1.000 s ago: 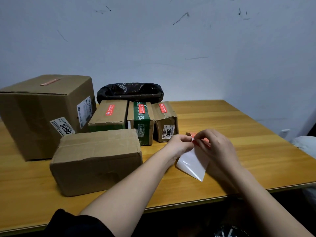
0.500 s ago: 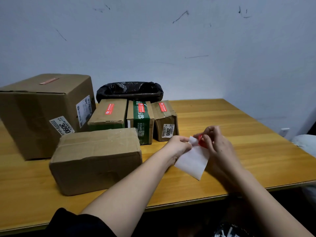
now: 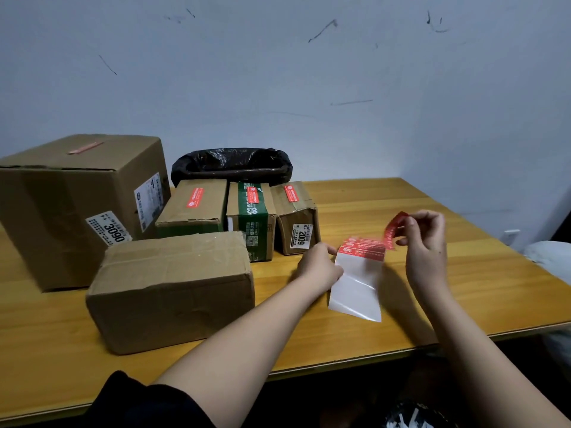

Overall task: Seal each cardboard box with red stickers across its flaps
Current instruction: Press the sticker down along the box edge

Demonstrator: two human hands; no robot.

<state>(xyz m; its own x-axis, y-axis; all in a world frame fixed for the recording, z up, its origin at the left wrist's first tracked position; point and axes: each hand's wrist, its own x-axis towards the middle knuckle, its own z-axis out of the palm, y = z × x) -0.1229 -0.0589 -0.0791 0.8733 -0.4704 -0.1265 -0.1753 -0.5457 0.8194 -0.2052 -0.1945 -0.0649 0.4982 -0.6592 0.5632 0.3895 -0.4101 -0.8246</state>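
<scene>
Left hand (image 3: 319, 267): was pinching the left edge of the sticker sheet (image 3: 358, 279) over the wooden table (image 3: 463, 273).
Right hand (image 3: 425, 239): had one red sticker (image 3: 393, 232) pinched in its fingertips, just clear of the sheet's top corner.
Nearest box (image 3: 173, 291): plain cardboard, no sticker on it, just left of the hands.
Back row: three small boxes (image 3: 247, 211), each with a red sticker on top.

You have one view only (head-worn, wide-angle): it looks forward and down across the wooden table (image 3: 432, 304) toward the wall (image 3: 309, 88), with your forearms close beneath.
</scene>
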